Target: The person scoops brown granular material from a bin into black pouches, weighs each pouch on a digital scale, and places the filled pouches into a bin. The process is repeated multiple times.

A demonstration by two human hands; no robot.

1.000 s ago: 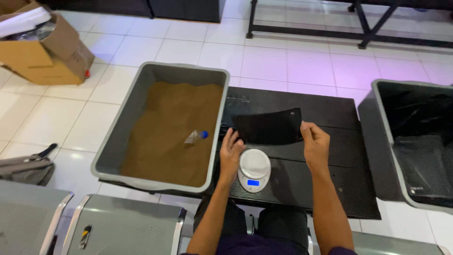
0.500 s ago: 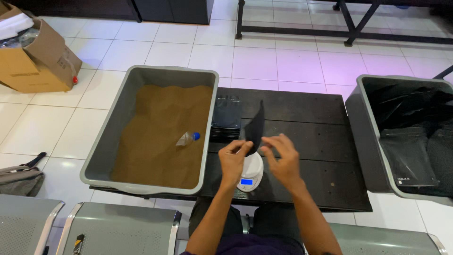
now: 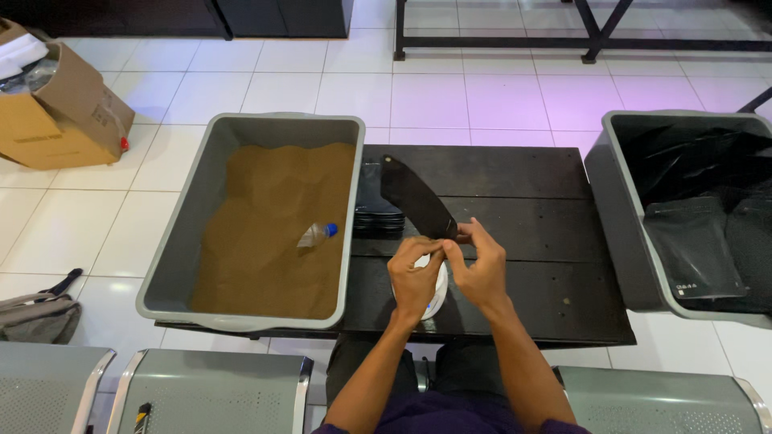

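My left hand (image 3: 416, 277) and my right hand (image 3: 479, 269) meet over the dark table (image 3: 531, 241), both pinching the near end of a flat black pouch (image 3: 416, 198) that sticks up and away from me. Under my hands sits a small white round scale (image 3: 438, 297), mostly hidden. A stack of black pouches (image 3: 375, 210) lies on the table just left of the held one. To the left stands a grey tub (image 3: 201, 210) of brown powder with a cut clear bottle with a blue cap (image 3: 316, 235) lying in it.
A second grey tub (image 3: 635, 233) at the right holds filled black pouches (image 3: 696, 245). A cardboard box (image 3: 56, 112) stands on the tiled floor at the far left, a grey bag (image 3: 36, 313) lower left. Grey metal seats (image 3: 201, 390) run along the near edge.
The pouch lay flat and wide between my spread hands; I have brought both hands together over the scale and turned the pouch edge-on, pointing away.
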